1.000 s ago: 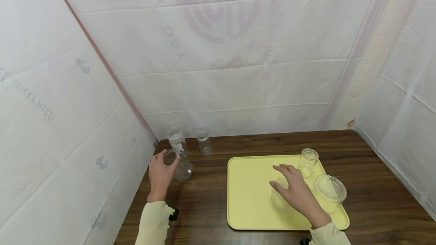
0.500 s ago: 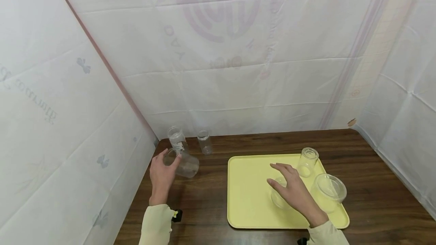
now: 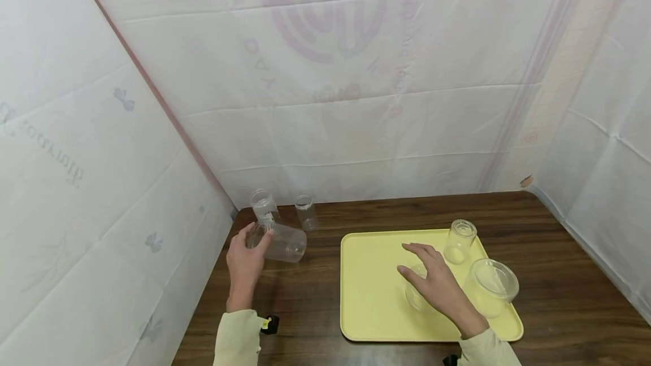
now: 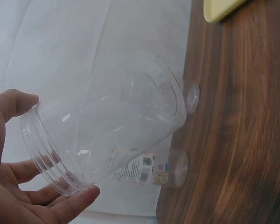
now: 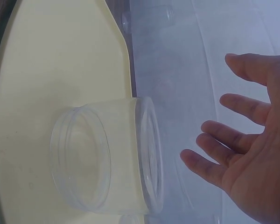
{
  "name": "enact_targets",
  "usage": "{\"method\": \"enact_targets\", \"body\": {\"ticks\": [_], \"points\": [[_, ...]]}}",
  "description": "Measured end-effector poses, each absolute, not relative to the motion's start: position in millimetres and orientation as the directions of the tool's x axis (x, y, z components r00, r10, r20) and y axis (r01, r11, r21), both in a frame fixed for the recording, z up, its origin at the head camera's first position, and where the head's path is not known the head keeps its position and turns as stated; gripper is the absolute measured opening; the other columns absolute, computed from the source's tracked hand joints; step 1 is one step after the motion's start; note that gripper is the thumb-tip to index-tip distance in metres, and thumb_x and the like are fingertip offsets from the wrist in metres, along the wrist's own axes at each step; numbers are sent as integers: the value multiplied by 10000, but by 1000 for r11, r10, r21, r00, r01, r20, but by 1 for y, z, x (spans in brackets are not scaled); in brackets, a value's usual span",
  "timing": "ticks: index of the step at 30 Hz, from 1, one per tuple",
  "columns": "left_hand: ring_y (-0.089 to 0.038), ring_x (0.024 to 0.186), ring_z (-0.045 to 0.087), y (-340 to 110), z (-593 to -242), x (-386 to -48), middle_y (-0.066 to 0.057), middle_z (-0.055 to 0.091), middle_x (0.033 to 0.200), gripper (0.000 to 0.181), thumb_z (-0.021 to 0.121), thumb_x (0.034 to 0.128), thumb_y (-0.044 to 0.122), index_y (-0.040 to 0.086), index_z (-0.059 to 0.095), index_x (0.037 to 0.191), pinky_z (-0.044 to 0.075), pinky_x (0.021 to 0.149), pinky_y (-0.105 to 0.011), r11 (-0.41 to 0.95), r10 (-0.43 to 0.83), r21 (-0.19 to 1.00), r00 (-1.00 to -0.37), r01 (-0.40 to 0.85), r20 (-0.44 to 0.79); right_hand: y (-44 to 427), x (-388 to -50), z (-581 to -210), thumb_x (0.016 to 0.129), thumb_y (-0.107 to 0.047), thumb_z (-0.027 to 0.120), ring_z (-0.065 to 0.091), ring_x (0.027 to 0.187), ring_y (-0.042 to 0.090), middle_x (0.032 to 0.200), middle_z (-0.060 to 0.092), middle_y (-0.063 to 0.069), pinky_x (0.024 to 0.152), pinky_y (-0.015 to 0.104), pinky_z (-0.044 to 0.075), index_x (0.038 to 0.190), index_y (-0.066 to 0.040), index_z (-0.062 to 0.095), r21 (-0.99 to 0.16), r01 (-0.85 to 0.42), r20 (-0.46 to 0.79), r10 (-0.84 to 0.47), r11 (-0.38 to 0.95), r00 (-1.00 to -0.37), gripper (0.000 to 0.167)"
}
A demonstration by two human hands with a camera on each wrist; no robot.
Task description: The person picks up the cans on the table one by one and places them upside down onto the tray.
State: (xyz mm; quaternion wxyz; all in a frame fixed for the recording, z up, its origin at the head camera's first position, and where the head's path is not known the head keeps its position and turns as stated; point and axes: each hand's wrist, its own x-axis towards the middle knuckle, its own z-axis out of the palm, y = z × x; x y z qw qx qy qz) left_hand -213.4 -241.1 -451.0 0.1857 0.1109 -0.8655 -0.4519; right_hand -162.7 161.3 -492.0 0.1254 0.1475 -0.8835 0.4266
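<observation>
My left hand (image 3: 246, 260) grips a clear plastic jar (image 3: 286, 243) by its threaded rim; the jar is tilted on its side, base pointing right. In the left wrist view the fingers and thumb of the hand (image 4: 35, 182) pinch the rim of the jar (image 4: 107, 126). My right hand (image 3: 442, 287) hovers over the yellow tray (image 3: 371, 321) with fingers spread, holding nothing. Partly behind it a clear jar (image 3: 416, 297) stands on the tray. The right wrist view shows that jar (image 5: 123, 158) beside the hand (image 5: 247, 135), not touching it.
Behind the left hand stand a clear labelled jar (image 3: 263, 203) and a narrower clear jar (image 3: 306, 213) on the wooden table (image 3: 305, 304). On the tray's right side are an upturned clear jar (image 3: 460, 242) and a wider one (image 3: 492, 287). Sheets surround the table.
The jar in my left hand has tipped further sideways, its base swinging right and slightly up. That hand has shifted slightly right; the right hand has moved a little left.
</observation>
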Motion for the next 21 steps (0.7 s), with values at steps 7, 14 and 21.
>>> {"method": "enact_targets", "body": {"ticks": [7,14,21], "points": [[-448,1390,467,-237,-450,-208,-244,525,1492,720,718,1004,496,35,544,1529,359,1140,-635,542,-370,840,-902,-16,222,159,-161,-489,1032,-279,730,523,1353,476,1446,570,223,1031,686,454,1459,-14,608,-737,-363,342,-148,570,-928,517],[-419,1406,468,-234,-450,-201,-231,509,1529,743,692,1010,534,46,527,1546,385,1136,-605,446,-388,895,-905,-16,177,158,-162,-491,1037,-278,723,536,1343,459,1444,571,222,999,661,492,1462,-16,604,-760,-352,330,-142,546,-933,513],[-376,1409,465,-234,-452,-194,-189,491,1562,770,703,997,553,68,514,1564,408,1112,-575,253,-436,967,-895,-24,92,157,-162,-494,1041,-291,718,532,1353,449,1448,567,224,1004,635,506,1467,-16,599,-785,-334,309,-137,521,-941,521]]}}
